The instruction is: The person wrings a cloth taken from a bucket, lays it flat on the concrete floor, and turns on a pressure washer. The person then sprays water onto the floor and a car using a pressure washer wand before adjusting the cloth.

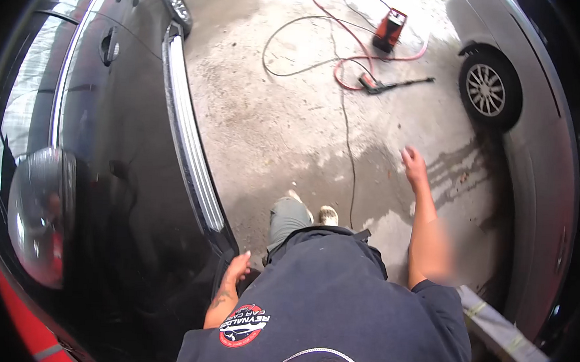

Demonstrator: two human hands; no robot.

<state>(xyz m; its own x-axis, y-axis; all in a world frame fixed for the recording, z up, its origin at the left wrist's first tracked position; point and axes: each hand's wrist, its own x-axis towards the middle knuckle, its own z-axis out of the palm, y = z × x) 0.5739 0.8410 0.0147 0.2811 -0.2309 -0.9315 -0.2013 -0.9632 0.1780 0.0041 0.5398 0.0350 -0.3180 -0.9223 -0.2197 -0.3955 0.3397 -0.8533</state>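
Observation:
My left hand [238, 266] hangs low beside the black car [110, 190], near the end of its ribbed silver running board [190, 128]. Its fingers are loosely bent, with nothing visible in them. On the other side, my right hand [413, 165] is held out over the concrete floor, its fingers loosely curled and a little apart, with no object in it. Below the red and black pressure washer [389, 30], a spray gun with a black lance [395, 85] lies on the floor, away from both hands.
Red and dark hoses [295, 70] loop across the concrete, and a thin dark cable [349, 141] runs down towards my shoes [328, 215]. A grey vehicle [541, 146] with a spoked wheel [486, 90] stands at the right. Wet patches mark the floor [274, 114].

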